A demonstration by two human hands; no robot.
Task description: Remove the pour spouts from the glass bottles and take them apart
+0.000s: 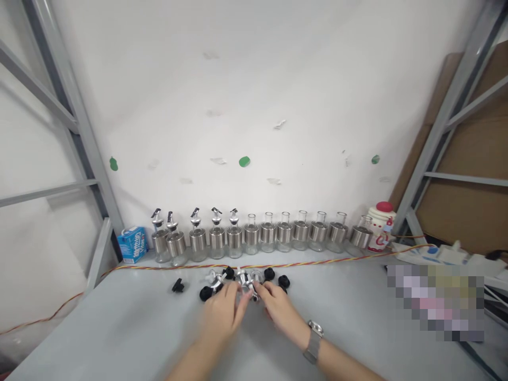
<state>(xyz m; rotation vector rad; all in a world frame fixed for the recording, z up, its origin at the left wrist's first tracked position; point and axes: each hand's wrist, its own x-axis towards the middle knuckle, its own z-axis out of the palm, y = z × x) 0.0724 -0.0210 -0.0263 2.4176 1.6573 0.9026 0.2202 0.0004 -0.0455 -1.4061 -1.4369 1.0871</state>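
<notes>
Both hands are at a loose heap of silver pour spouts (217, 280) and black stoppers (205, 293) on the grey table. My left hand (222, 309) is at the heap's front left, its thumb stretched out and apart from the bent fingers. Silver parts show beyond that gap; no firm grip is visible. My right hand (280, 309), with a watch (313, 341) on the wrist, reaches in from the right. Its fingertips are drawn together at the silver parts, and what they pinch is hidden. A small silver piece (255, 298) lies between the hands.
Glass bottles with metal sleeves (284, 233) line the wall; several at the left carry pour spouts (216, 214). A red-yellow cable (309, 263) crosses before them. A blue carton (133, 245), a red-lidded container (381, 225) and a black part (178, 286) are also there.
</notes>
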